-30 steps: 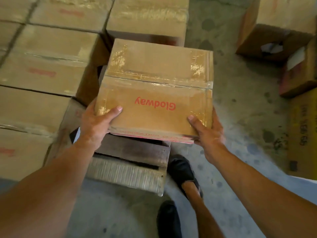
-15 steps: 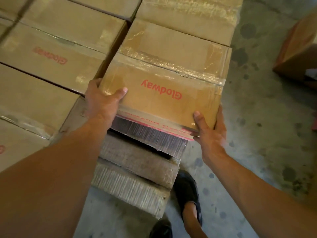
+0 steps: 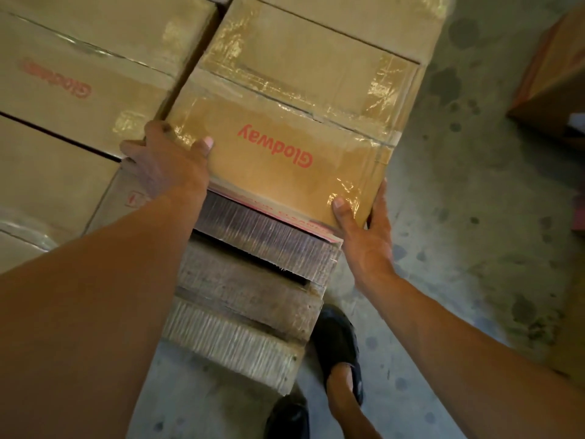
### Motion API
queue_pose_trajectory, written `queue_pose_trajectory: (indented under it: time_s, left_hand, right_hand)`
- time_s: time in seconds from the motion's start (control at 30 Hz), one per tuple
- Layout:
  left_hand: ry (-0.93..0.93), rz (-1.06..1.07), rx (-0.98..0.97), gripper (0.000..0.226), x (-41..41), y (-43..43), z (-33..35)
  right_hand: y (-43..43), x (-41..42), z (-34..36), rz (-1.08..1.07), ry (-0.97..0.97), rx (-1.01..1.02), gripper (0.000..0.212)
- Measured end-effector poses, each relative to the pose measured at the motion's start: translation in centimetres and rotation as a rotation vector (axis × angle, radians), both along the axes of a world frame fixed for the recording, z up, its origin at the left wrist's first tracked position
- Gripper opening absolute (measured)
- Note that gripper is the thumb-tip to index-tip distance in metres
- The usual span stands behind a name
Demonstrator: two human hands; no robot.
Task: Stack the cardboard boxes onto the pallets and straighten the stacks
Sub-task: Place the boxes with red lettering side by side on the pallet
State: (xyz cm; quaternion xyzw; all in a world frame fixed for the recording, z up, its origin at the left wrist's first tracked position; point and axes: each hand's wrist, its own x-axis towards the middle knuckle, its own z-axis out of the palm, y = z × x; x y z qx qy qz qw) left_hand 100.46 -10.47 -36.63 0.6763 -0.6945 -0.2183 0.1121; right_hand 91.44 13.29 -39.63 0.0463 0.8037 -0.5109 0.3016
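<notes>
A taped cardboard box (image 3: 294, 122) with red "Glodway" print sits at the near right corner of the wooden pallet (image 3: 253, 280). It lies against the box behind it (image 3: 348, 20) and beside the stacked boxes on the left (image 3: 88, 74). My left hand (image 3: 164, 163) grips its near left corner with the thumb on top. At the near right corner my right hand (image 3: 364, 229) holds it, thumb on top and fingers along the side. The box's near edge overhangs a pallet board slightly.
More taped boxes (image 3: 47, 172) fill the pallet to the left. Stained concrete floor (image 3: 474, 217) runs along the right, with another open box (image 3: 557, 74) at the far right. My feet in dark shoes (image 3: 338, 340) stand just by the pallet's near corner.
The box has gone from held in the air to down onto the pallet corner and pushed back against the box behind. Both hands kept their grip on the near corners.
</notes>
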Motion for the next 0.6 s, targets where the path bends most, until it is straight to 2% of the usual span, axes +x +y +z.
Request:
queue_pose_trajectory:
  time_s: [0.07,0.13,0.27,0.43,0.6]
  left_hand:
    - [-0.059,-0.075,-0.058,0.059,-0.4,0.3,0.8]
    - [-0.003,-0.203,-0.092,0.052,-0.7,1.5,1.6]
    - [0.072,-0.507,-0.139,0.042,-1.6,5.2,3.8]
    - [0.144,-0.68,-0.154,0.04,-5.5,9.9,7.2]
    - [0.2,-0.82,-0.11,0.036,-13.5,16.2,8.1]
  right_hand:
    - [-0.1,-0.5,0.4,0.065,-0.004,0.025,0.084]
    - [0.4,-1.1,1.2,0.109,0.007,0.089,0.074]
    - [3.4,-2.5,3.7,0.057,0.056,0.2,0.061]
    - [8.6,-6.2,8.1,-0.002,0.186,0.291,0.057]
    - [15.6,-12.9,10.4,-0.081,0.248,0.378,0.059]
